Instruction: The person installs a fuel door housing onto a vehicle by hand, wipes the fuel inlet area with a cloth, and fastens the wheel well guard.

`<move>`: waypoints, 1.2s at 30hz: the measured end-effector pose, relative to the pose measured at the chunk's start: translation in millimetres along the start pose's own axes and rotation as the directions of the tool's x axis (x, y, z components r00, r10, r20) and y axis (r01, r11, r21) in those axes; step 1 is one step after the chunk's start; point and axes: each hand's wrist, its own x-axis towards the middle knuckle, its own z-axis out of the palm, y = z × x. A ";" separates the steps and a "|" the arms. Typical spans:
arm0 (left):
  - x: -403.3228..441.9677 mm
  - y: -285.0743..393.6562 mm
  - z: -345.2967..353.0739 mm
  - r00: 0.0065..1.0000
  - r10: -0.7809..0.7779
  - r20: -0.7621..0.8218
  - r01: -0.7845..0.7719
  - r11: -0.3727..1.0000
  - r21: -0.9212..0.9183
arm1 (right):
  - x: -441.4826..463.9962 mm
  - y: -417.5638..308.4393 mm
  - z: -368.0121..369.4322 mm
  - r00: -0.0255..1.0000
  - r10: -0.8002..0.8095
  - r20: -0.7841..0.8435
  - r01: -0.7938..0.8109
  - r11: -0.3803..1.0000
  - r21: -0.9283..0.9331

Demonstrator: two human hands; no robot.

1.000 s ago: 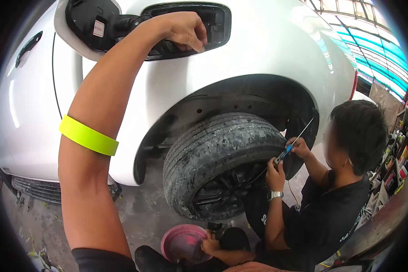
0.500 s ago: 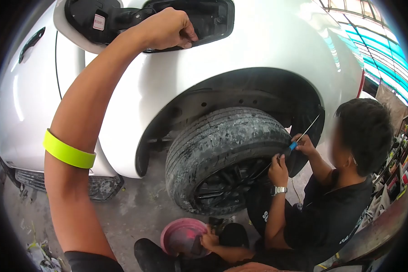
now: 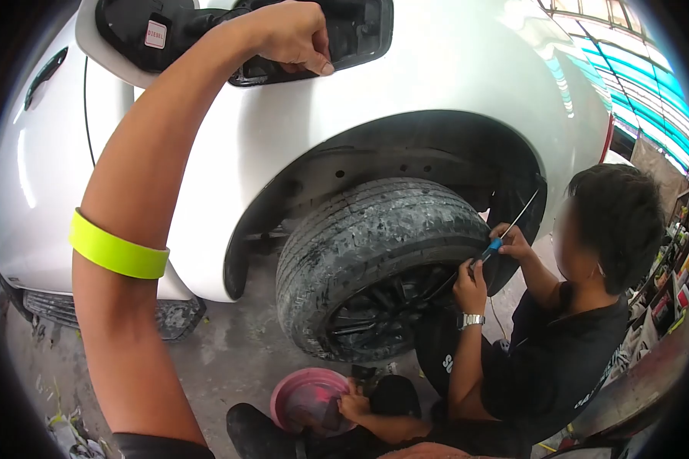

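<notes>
My left hand [image 3: 295,34] is at the lower edge of the open fuel filler recess [image 3: 375,38] of a white vehicle [image 3: 406,76]. Its fingers are curled and the thumb is pressed in; whatever they pinch is hidden. The fuel flap [image 3: 130,38], labelled "DIESEL", hangs open to the left. Low in view, what looks like my right hand [image 3: 352,403] is at the rim of a pink basin [image 3: 287,390]. Its fingers are bent near something dark that I cannot make out. Inside the basin is cloudy liquid.
At right, a co-worker [image 3: 566,344] holds a blue-handled tool with a long metal shaft [image 3: 496,244] by the wheel arch. The dirty tyre [image 3: 375,229] is below the recess. A side step [image 3: 168,317] runs along the left, and shelves with goods [image 3: 670,294] line the far right.
The view has tilted slightly, so the recess and flap stand higher and further left. My left hand stays at the recess edge, its thumb now more visible. The co-worker's pose is nearly the same.
</notes>
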 end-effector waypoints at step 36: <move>12.0 -2.3 -5.7 0.987 -0.009 0.162 0.004 0.999 0.032 | -4.9 28.5 -18.5 0.958 -0.186 0.218 0.285 0.691 -0.664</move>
